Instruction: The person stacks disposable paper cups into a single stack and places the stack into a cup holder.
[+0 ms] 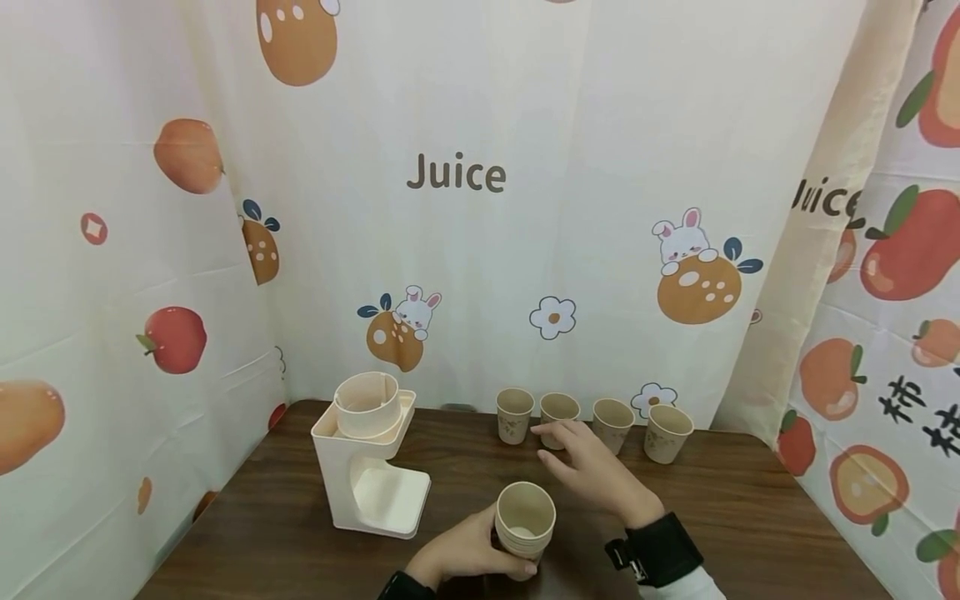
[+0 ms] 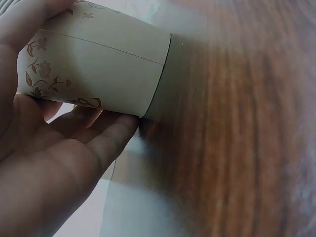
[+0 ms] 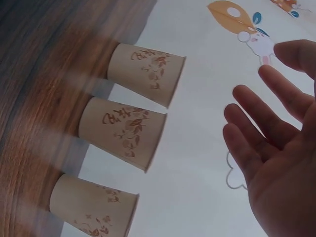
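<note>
My left hand [image 1: 474, 546] grips a stack of nested paper cups [image 1: 525, 521] at the front middle of the table. In the left wrist view its fingers curl round the floral-printed cup wall [image 2: 98, 64], with the cup's bottom edge right at the wood. My right hand [image 1: 592, 468] is raised in front of the back row of cups, fingers extended and holding nothing. That row has a leftmost cup [image 1: 514, 417], a second cup [image 1: 558, 408] partly hidden by the right hand, a third cup [image 1: 613, 421] and a rightmost cup [image 1: 667, 433], all upright.
A white dispenser-like stand [image 1: 337, 475] with a round open top [image 1: 367, 406] and flat base plate [image 1: 393, 500] stands on the left of the dark wooden table [image 1: 270, 517]. Fruit-printed curtains [image 1: 465, 250] hang close behind the cups and at both sides.
</note>
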Tool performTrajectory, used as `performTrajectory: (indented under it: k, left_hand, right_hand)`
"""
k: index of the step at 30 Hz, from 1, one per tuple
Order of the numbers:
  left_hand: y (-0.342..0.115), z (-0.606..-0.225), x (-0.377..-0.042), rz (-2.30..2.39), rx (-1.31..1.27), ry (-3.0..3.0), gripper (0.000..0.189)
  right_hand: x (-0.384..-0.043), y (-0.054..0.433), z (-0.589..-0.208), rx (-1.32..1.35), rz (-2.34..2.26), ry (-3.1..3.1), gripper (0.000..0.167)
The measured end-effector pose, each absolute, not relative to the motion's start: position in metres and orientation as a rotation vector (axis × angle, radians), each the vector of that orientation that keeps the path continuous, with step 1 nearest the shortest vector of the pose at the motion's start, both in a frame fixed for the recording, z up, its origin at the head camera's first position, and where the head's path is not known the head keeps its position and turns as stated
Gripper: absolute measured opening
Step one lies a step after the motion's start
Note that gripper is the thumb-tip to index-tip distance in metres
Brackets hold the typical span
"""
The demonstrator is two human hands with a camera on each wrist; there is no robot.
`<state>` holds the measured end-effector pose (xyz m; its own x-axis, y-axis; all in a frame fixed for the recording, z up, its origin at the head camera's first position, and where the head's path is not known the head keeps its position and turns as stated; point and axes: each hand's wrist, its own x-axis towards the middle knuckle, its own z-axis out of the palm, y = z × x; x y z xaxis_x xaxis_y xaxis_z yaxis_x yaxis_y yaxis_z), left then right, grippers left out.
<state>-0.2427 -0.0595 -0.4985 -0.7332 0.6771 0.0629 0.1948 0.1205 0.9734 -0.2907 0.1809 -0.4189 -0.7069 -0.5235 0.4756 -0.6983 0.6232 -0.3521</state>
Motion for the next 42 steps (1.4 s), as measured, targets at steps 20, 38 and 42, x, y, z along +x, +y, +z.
performTrajectory:
  k: [20,38,42]
  left_hand:
    - [-0.059,-0.5,-0.242,1.634,0.836,2.011,0.074]
    - [-0.06,-0.501,-0.243,1.674,0.815,1.889,0.071]
    - [-0.061,-0.5,-0.245,1.679,0.819,1.88,0.072]
  right_hand:
    - [-0.326,0.174,-0.419,1.071,0.614,-2.502,0.028]
    - [-0.381,0.137,-0.403,0.954,0.522,-2.807,0.044]
    - [-0.391,0.131,-0.403,0.903,0.513,-2.865,0.049]
